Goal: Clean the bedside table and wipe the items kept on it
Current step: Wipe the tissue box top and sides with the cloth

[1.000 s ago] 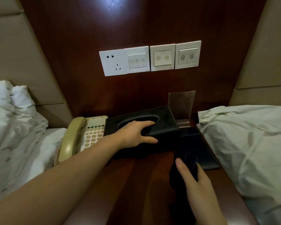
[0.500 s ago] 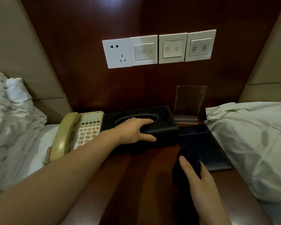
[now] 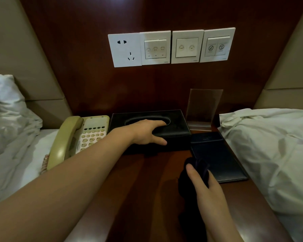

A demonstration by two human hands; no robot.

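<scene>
Up close, the left hand (image 3: 148, 132) gripped the black tissue box (image 3: 175, 127) at the back of the wooden table (image 3: 147, 198), fingers in its slot, thumb across the front; the right hand (image 3: 208, 194) clutched a dark cloth (image 3: 187, 177) beside a folder (image 3: 219, 158)

A dark wood wall panel (image 3: 164, 84) fills the centre of the frame; a white socket (image 3: 125, 50) and three switch plates (image 3: 187, 46) sit in a row across its upper middle. Beige padded headboards (image 3: 16, 58) flank it at left and right; rumpled white bedding (image 3: 269, 145) lies at both lower edges.
</scene>
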